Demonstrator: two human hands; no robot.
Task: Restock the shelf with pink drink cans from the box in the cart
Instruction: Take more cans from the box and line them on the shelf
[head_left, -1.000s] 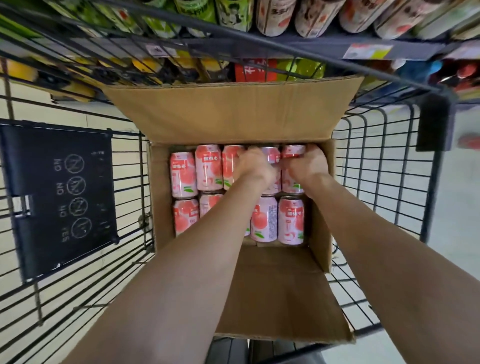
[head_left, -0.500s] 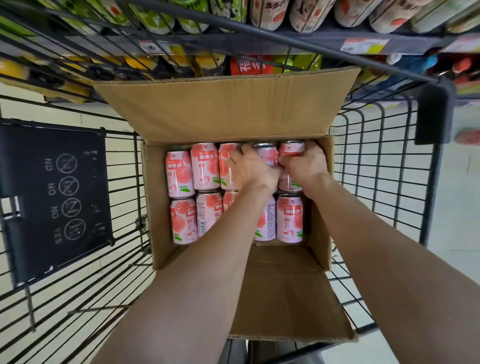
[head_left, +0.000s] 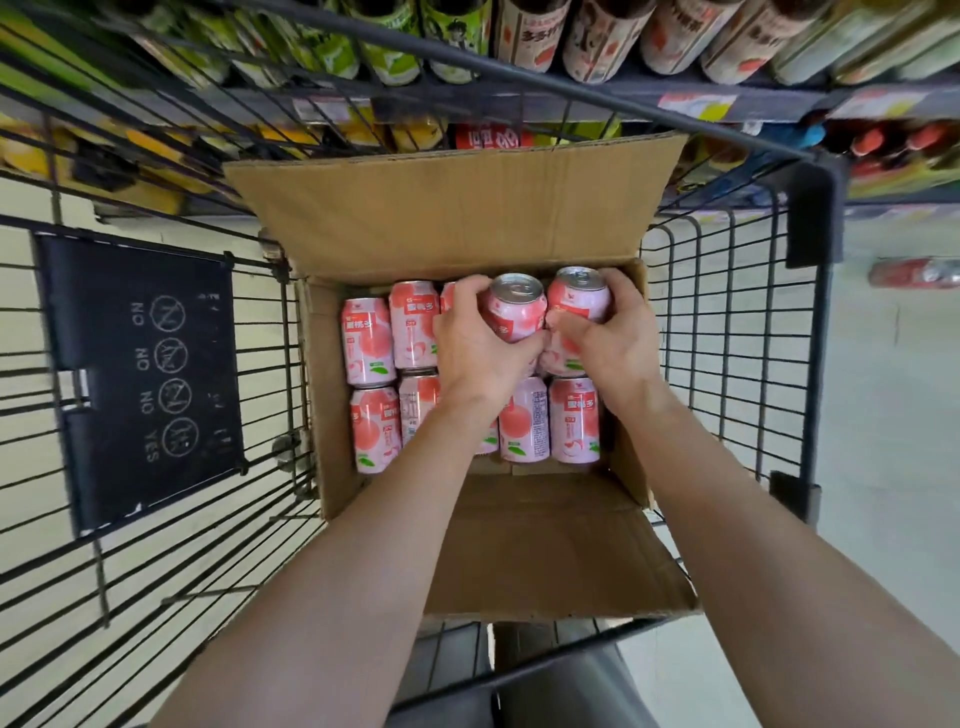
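Note:
An open cardboard box (head_left: 545, 551) sits in a wire cart (head_left: 727, 322) and holds several pink drink cans (head_left: 366, 340) lying on their sides. My left hand (head_left: 480, 351) grips one pink can (head_left: 514, 306), tilted up out of the back row with its silver top showing. My right hand (head_left: 610, 340) grips a second pink can (head_left: 579, 296) right beside it, also raised. The two held cans touch each other.
The store shelf (head_left: 571, 98) runs across the top, stocked with bottles and cans. The cart's black child-seat flap (head_left: 140, 374) hangs at left. The box's far flap (head_left: 457, 202) stands up between the cans and the shelf. Pale floor (head_left: 893, 415) lies at right.
Both hands have closed round a can each and lifted them up from the back row; the can tops now show. The view has shifted down slightly.

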